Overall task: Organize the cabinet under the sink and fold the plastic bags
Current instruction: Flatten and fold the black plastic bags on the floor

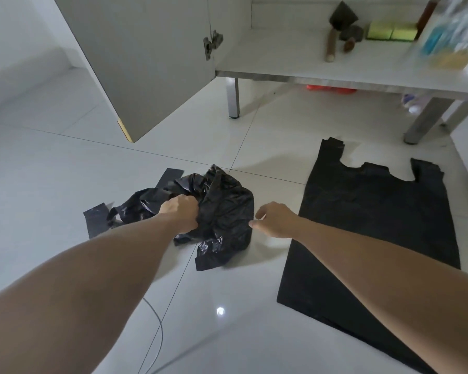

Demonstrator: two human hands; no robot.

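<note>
Gripping a crumpled black plastic bag on the white tiled floor, the left hand has its fingers closed into the bunched film, while the right hand hovers just beside the bag's right edge, fingers loosely spread and holding nothing. The risk, as a judgement: thin, slippery film could slide out of a one-handed grip, or tear if tugged where the creases are tangled, and trapped air could stop it lying flat for folding. The crumpled bag is glossy and heavily wrinkled, with flat strips, likely its handles, trailing to the left. A second black bag lies smoothed flat to the right, handles pointing toward the open cabinet.
</note>
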